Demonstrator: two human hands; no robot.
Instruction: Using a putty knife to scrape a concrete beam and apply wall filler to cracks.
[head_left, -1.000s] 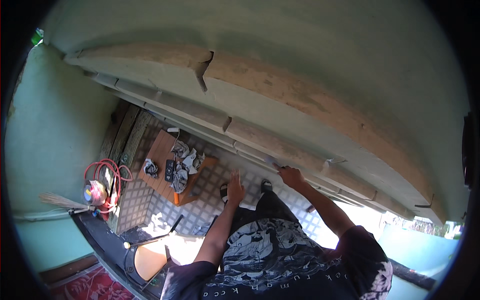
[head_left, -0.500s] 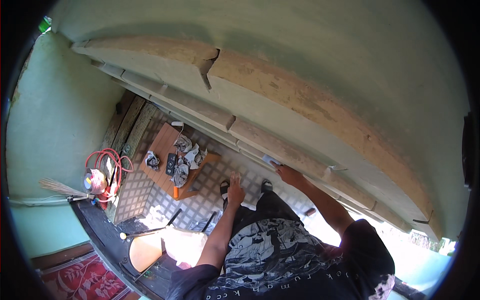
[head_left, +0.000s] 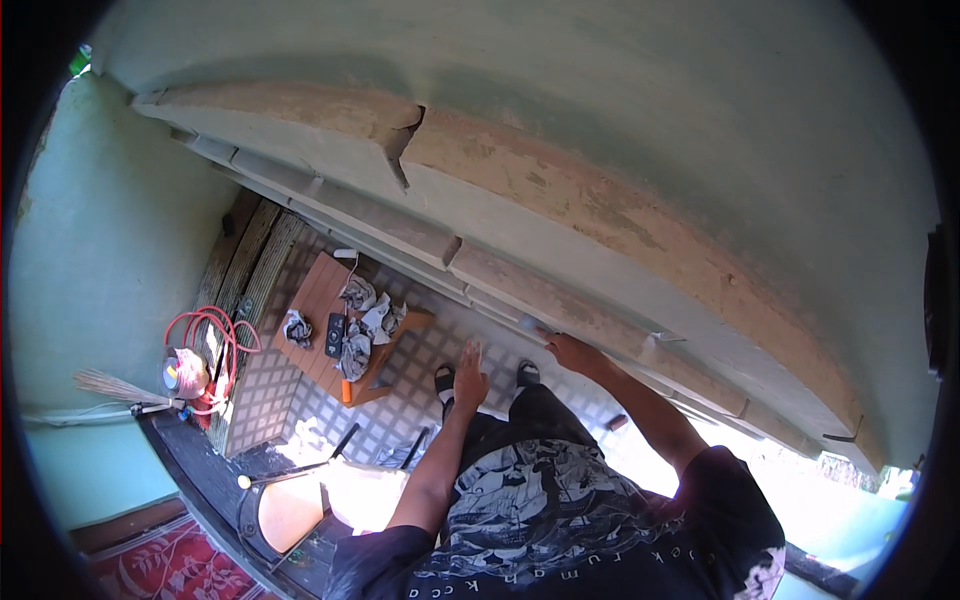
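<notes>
My right hand reaches toward the lower ledge and is closed round a small tool with a flat pale-grey end, which looks like a putty knife. The tool's end is beside the wall under the ledge; whether it touches cannot be made out. My left hand is raised in front of me, fingers stretched out, with nothing plainly held. Above runs a beige wall ledge with a dark crack and worn patches. Below it lies a second, narrower ledge with joints along it.
A brown slatted table stands to the left with crumpled newspaper, a black device, an orange-handled tool and a paint roller. Farther left are a coiled red hose, a broom and a chair.
The view has shifted slightly, so the ledges and table sit a little farther left. My right hand and the tool have moved slightly; my left hand stays raised in much the same place.
</notes>
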